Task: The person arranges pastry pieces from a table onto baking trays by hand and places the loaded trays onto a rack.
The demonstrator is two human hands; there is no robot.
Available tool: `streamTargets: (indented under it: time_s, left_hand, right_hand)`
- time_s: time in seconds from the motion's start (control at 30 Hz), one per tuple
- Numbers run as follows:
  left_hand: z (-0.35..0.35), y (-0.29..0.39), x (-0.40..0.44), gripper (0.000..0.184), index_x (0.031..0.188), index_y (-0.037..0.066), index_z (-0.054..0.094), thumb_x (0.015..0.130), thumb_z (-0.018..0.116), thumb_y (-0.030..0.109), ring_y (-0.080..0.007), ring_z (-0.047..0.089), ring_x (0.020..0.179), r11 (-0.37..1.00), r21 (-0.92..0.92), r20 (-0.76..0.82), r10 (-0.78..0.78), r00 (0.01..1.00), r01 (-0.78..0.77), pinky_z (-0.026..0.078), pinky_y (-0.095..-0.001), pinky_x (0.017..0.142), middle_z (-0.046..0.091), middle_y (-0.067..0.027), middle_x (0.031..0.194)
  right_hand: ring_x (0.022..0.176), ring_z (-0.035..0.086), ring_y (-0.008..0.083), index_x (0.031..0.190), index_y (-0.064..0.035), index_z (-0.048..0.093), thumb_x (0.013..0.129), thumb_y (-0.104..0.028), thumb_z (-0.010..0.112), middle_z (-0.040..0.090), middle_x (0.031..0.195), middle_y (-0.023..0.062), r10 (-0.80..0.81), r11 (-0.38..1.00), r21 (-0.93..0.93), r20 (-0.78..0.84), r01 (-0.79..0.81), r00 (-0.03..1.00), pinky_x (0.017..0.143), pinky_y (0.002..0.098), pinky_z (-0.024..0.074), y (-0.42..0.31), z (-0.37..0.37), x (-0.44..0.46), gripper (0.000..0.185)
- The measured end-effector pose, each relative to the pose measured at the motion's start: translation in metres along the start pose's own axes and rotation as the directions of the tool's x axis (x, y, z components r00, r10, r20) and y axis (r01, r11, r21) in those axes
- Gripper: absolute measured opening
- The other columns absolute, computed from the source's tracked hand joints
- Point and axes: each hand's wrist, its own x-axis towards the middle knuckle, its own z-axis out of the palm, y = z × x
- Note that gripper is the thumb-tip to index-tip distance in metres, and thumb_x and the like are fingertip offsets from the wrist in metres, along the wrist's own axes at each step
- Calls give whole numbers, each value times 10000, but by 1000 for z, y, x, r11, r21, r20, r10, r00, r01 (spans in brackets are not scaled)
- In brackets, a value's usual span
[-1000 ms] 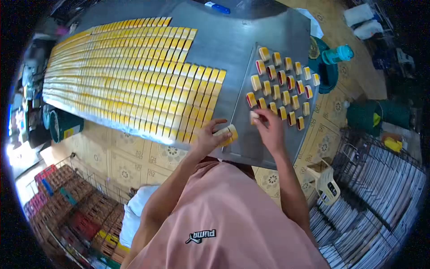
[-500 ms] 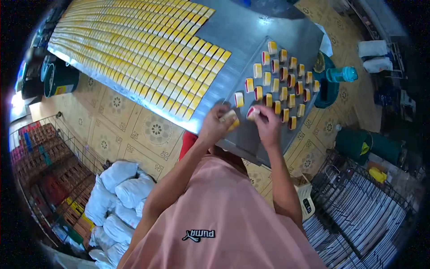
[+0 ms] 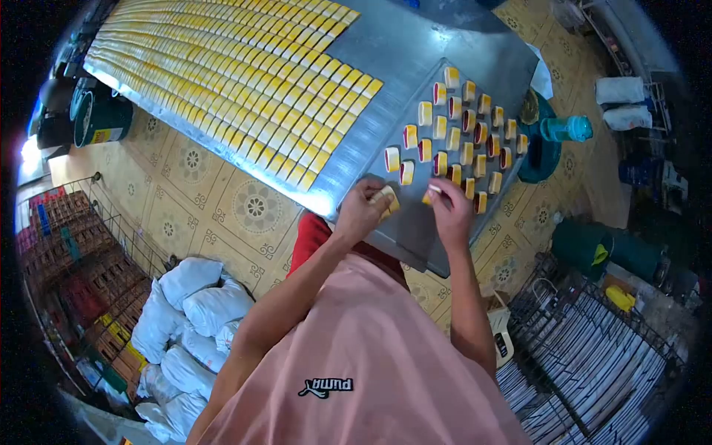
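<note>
My left hand point(image 3: 361, 210) is wrapped round yellow-and-white cake pieces point(image 3: 389, 199) near the front edge of the metal table point(image 3: 386, 48). To its right, the fingers of my right hand point(image 3: 451, 213) pinch one small cake piece point(image 3: 430, 196) above a dark tray point(image 3: 411, 231). Just beyond both hands, several cake pieces point(image 3: 439, 127) stand spaced apart on the tray, some showing a red filling, others a pale side. Long tight rows of yellow-and-white pieces point(image 3: 245, 81) cover the table's left part.
A green bin with a turquoise container point(image 3: 576, 128) stands by the table's right edge. White sacks point(image 3: 178, 334) lie on the floor at the lower left, near crates point(image 3: 104, 274). At the lower right is a wire rack point(image 3: 593, 356), with a pale plastic stool point(image 3: 504, 326) beside it.
Two more pieces stand at the tray's near left than a second ago. My right hand has moved from there slightly right with a piece pinched. The view has shifted, showing more sacks.
</note>
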Motion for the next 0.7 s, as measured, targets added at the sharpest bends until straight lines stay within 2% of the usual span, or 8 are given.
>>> streamTargets:
  time_s: [0.1,0.23,0.3,0.37,0.43,0.5,0.57,0.7]
  left_hand:
    - [6,1,-4,376,1236,-21,604,910,708,134,-155,654,912,994,-106,163,9,987,8,536,-308,825,689,-113,1045]
    - [24,-7,1,371,1273,-10,590,924,680,74,-127,630,962,996,-75,370,78,926,-53,533,-276,813,667,-90,1113]
    - [34,-5,-1,371,1271,-16,589,930,690,93,-131,636,966,979,-162,457,185,870,-124,532,-276,818,669,-92,1130]
    - [37,3,-9,366,1262,-17,596,939,698,119,-145,641,986,989,17,303,-143,942,144,533,-288,834,673,-96,1141]
    - [33,-1,-8,374,1250,-13,601,904,702,88,-152,659,940,984,174,201,-12,979,-24,545,-304,773,705,-107,1073]
    - [31,-17,-4,371,1252,-32,589,920,689,99,-156,665,926,996,-41,161,81,984,-75,546,-304,770,714,-111,1038]
    - [39,-6,-13,389,1277,-34,590,927,682,110,-157,670,900,987,-148,218,-25,976,59,547,-303,774,719,-107,1006]
    - [52,-4,-6,421,1330,-26,586,939,676,102,-159,668,927,998,55,369,-22,929,2,554,-312,796,719,-117,1046]
  right_hand:
    - [1089,647,256,1128,0,702,890,-53,688,699,1128,143,-293,931,-213,52,297,955,858,339,536,21,3,7,244]
    - [1115,635,233,1189,14,666,910,-20,661,671,1177,132,-119,993,-6,-40,118,992,889,313,521,-7,-8,-17,281]
    - [1061,651,194,1165,14,672,906,4,665,674,1142,117,143,978,115,222,-172,964,883,291,514,-7,-26,-40,258]
    - [1011,657,159,1152,4,677,904,21,670,679,1108,101,161,978,107,163,-180,973,860,280,514,10,-35,-46,249]
    - [995,668,190,1137,-7,686,900,20,676,690,1091,108,159,984,93,-41,-155,986,860,295,519,19,-36,-38,238]
    - [1006,667,225,1126,-13,694,896,-2,684,696,1090,121,116,993,2,-67,-116,991,839,311,528,28,-29,-21,230]
    - [1039,657,258,1123,-13,699,893,-27,689,695,1108,134,-313,892,-350,-26,285,949,822,324,532,29,-24,-11,231]
    - [1060,645,209,1185,-13,681,891,-36,687,688,1095,105,64,996,69,-21,-62,998,826,302,517,-10,-44,-35,295]
